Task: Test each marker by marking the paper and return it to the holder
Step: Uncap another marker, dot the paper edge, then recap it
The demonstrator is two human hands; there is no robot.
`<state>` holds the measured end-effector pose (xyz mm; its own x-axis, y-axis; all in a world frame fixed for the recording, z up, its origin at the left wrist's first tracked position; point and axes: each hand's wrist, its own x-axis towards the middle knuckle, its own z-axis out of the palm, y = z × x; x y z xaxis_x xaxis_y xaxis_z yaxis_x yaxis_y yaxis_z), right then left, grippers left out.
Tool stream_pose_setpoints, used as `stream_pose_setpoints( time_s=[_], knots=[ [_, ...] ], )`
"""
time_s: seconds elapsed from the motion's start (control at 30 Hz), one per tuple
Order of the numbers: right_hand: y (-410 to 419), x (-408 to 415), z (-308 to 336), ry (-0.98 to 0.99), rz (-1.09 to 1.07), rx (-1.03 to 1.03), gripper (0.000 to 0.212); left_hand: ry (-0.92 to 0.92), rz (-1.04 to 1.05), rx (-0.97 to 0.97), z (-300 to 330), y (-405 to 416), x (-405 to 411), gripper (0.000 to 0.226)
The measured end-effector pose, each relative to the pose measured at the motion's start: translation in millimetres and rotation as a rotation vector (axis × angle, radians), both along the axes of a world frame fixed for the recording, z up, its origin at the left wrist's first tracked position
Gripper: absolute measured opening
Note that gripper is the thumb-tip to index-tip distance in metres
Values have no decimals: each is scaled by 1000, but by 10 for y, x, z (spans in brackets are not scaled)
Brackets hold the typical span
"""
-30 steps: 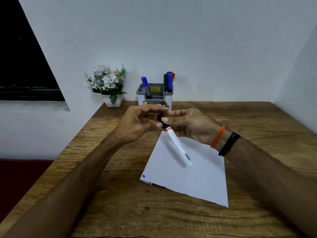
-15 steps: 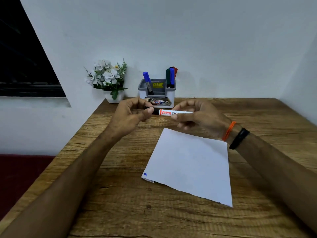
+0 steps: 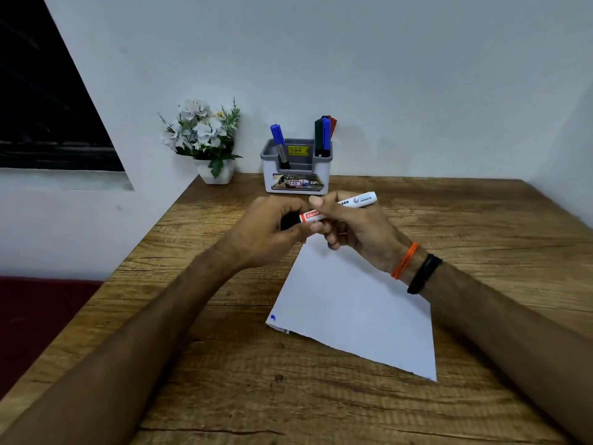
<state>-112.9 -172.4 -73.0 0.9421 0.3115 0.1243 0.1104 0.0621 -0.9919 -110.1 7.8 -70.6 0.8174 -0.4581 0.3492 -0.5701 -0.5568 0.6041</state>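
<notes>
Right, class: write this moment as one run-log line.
left hand: grips black cap | right hand: holds marker | paper: blue mark | holder: four markers

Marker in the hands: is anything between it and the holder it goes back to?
Nothing visible. The marker, gripped by the left hand and right hand, hangs above the table just in front of the holder, with only bare table between.

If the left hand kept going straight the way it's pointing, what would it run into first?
Likely the right hand, which faces the left hand across the white marker with the black cap that both grip; depth is unclear.
</notes>
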Motion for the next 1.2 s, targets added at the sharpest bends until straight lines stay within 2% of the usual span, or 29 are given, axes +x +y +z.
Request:
stream_pose_setpoints(
  time_s=[0.13,0.3,0.47,0.73,0.87,0.93,1.07,1.2],
  knots=[
    [-10,-10,-48,-46,-10,-11,19,-10,-49,52,8,-11,-34,14],
    [-22,8,-111,-64,21,17,22,-19,-83,97,-84,-36,-6,19],
    [-31,33,-105,-11,57,82,29,-18,-120,54,-112,-45,27,30],
    [-54,72,-124,-14,48,115,33,-28,-149,14,-86,-35,31,34],
    [-85,75,-133,-67,12,54,23,-18,-146,8,-76,-45,-1,16],
    [-93,66,-137,-84,-11,49,19,52,-148,1,-65,-14,9,9],
    [-106,52,-94,-54,-23,97,7,188,-19,30,-61,183,128,41],
    [-65,-34,-98,-4,85,100,22,226,25,127,-116,288,192,52]
  ],
)
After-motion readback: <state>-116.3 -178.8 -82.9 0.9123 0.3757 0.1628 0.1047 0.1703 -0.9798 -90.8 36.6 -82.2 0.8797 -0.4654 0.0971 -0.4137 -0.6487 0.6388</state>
